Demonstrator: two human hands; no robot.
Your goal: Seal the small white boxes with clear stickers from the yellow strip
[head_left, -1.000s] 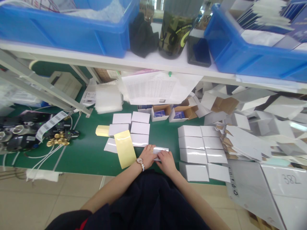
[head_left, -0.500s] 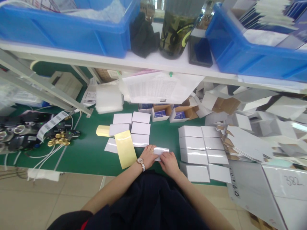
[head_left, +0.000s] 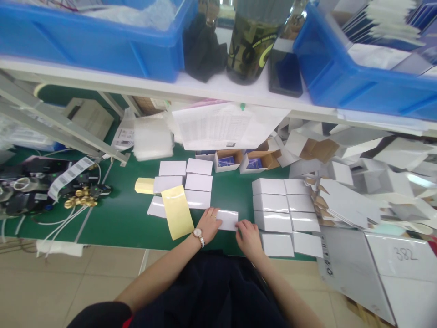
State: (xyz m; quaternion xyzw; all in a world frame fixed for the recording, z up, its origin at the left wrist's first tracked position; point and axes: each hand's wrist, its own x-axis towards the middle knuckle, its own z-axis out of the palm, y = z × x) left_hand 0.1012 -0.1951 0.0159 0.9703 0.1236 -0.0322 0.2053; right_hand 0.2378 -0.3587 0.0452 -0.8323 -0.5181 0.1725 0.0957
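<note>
A small white box (head_left: pixel 227 219) lies on the green tabletop in front of me. My left hand (head_left: pixel 209 226) is closed on the box's left end; a watch sits on that wrist. At the right edge, the bent fingertips of my right hand (head_left: pixel 250 238) touch or nearly touch the box, with thumb and fingers apart. A yellow sheet of labels (head_left: pixel 176 212) lies left of my left hand, overlapping some white boxes (head_left: pixel 198 182) grouped there. To the right of my right hand stand more white boxes (head_left: pixel 272 203) in two columns.
Behind are open cartons (head_left: pixel 226 166) with blue packs inside. Flattened white cartons (head_left: pixel 344 202) pile up at right. Black and brass parts with cables (head_left: pixel 82 198) lie at left. Overhead, a shelf (head_left: pixel 205 93) carries blue bins (head_left: pixel 157 57), a bottle (head_left: pixel 251 50) and a phone (head_left: pixel 285 73).
My right hand has slid off the box's top toward its right edge, uncovering more of the white surface. My left hand stays at the left end. The view has shifted slightly.
</note>
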